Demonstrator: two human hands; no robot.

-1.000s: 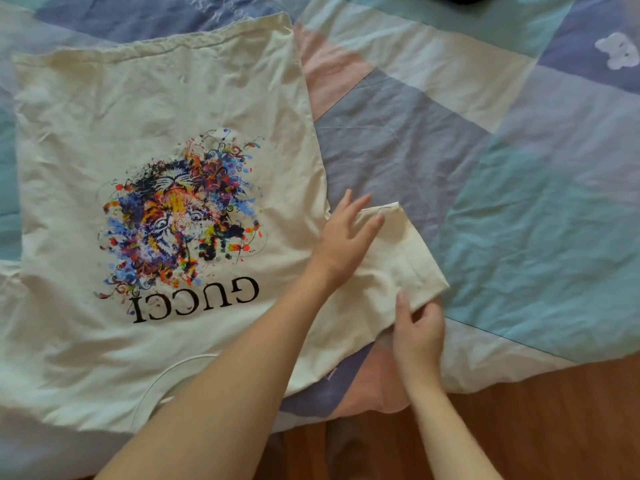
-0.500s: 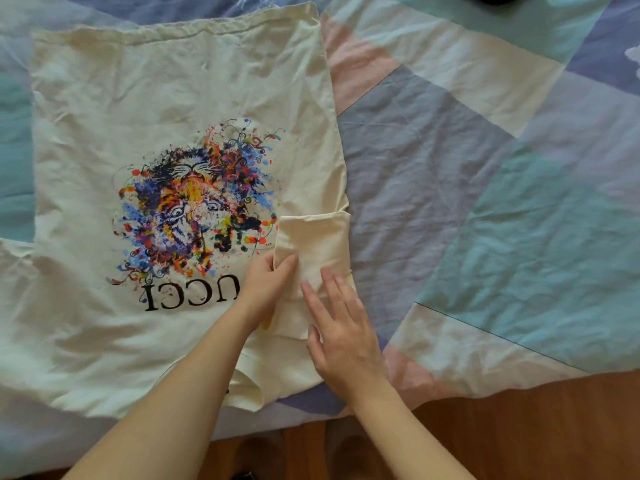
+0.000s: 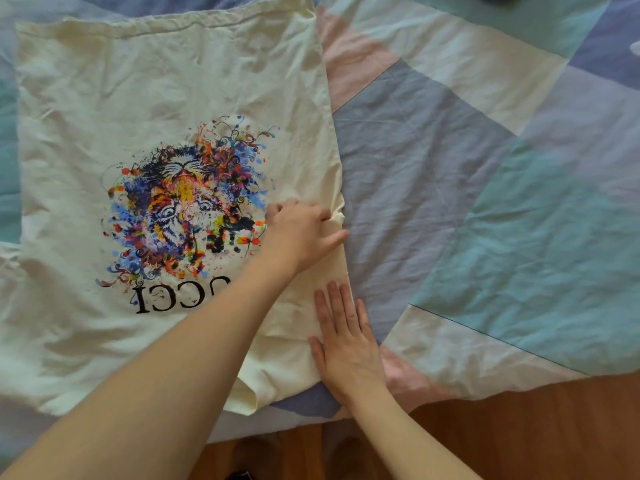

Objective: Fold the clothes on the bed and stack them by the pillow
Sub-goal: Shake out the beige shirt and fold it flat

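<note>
Nearest, our right hand [image 3: 346, 344] presses flat on the sleeve [image 3: 311, 296], now folded inward over the cream T-shirt [image 3: 166, 98], spread printed side up on the bed [image 3: 485, 202]. Farther, our left hand [image 3: 298, 230], fingers loose, smooths it. One side fold seems done.

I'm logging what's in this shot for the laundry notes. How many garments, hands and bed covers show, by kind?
T-shirt, cream with a tiger print: 1
Hands, left hand and right hand, both on the shirt's right edge: 2
Patchwork bedspread: 1
Total: 4
</note>
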